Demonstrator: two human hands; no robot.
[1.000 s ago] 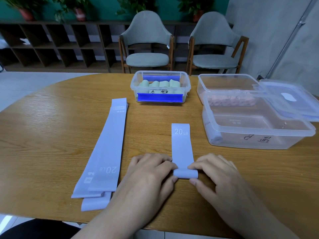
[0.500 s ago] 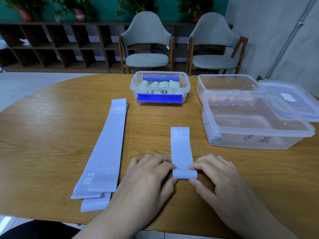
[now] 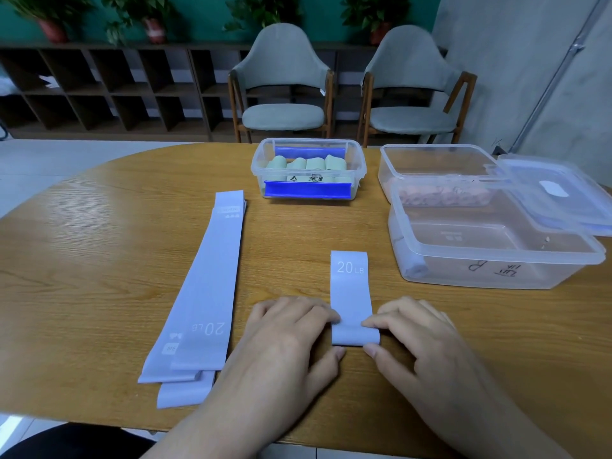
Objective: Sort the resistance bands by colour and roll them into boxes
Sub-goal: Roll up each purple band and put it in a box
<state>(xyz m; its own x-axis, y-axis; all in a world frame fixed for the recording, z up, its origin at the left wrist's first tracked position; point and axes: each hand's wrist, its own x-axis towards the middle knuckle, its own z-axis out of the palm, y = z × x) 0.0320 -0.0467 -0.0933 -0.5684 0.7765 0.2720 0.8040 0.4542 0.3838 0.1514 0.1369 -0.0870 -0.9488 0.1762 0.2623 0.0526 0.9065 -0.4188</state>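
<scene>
A lilac resistance band point(image 3: 351, 293) marked "20 LB" lies on the wooden table point(image 3: 99, 260), its near end wound into a small roll. My left hand point(image 3: 291, 336) pinches the roll's left end between thumb and fingers. My right hand point(image 3: 417, 339) pinches its right end the same way. A stack of flat lilac bands point(image 3: 202, 293) lies to the left. A clear box point(image 3: 496, 250) at the right holds one rolled lilac band point(image 3: 409, 256) against its left wall.
A small clear box point(image 3: 309, 172) with blue clips holds several green rolls at the table's back. Behind the right box stands another clear box point(image 3: 430, 173) with pink rolls, and a lid point(image 3: 556, 193) leans over it. Two chairs stand beyond the table.
The roll has grown under my fingers and the flat part of the band has become shorter, its "20 LB" end drawn nearer to me. Both hands stayed in place.
</scene>
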